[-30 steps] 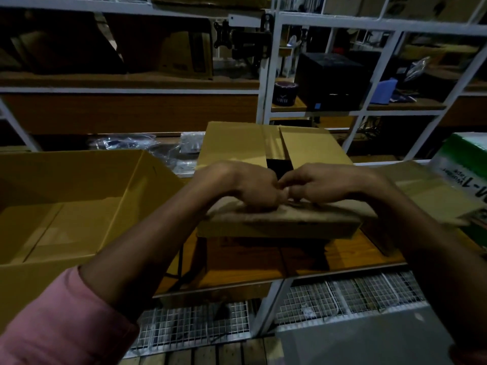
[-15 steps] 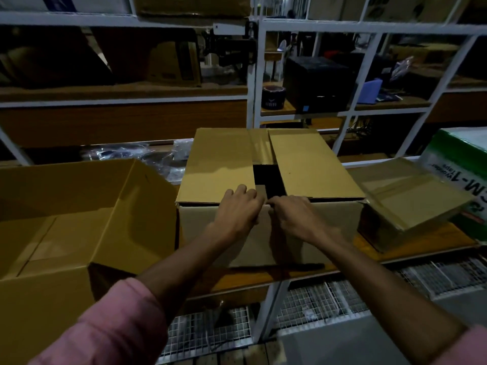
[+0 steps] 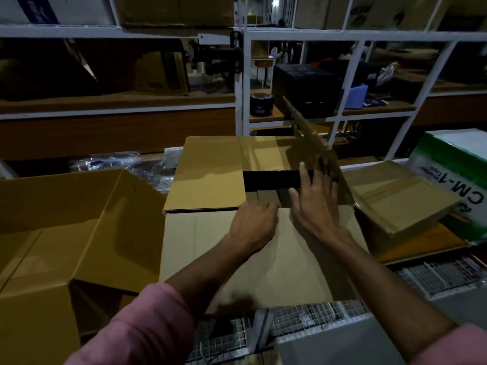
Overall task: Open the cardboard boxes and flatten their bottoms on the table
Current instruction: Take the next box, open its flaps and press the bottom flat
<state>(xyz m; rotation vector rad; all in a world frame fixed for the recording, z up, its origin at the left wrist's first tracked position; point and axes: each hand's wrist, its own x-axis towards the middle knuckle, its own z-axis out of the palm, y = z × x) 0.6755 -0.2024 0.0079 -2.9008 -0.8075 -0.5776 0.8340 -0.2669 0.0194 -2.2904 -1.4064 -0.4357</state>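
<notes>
On the far left an open box (image 3: 66, 233) sits with its top wide open, and it looks like one that is already done. Next to it, right in front of the person, is the middle box (image 3: 237, 254), which stands on the table (image 3: 421, 243) with its long side running left to right. Its left flap (image 3: 208, 175) lies flat on top, and a dark gap (image 3: 271, 179) shows in the middle where you can look inside. The left hand (image 3: 253, 225) rests at the near edge of that gap, with its fingers curled over the edge of the near flap, and I think it holds that flap. The right hand (image 3: 313, 204) is just beside it, a bit further in, with its fingers straight and spread wide, and it pushes the right flap (image 3: 311, 146) up so that the flap stands tilted in the air. Both hands are right at the gap, so the box is just ahead of them and a little below, and the right hand is nearer to the flap that has to swing out. To the right a smaller box (image 3: 395, 196) lies tilted, and past it stands a green and white box (image 3: 453, 164)
</notes>
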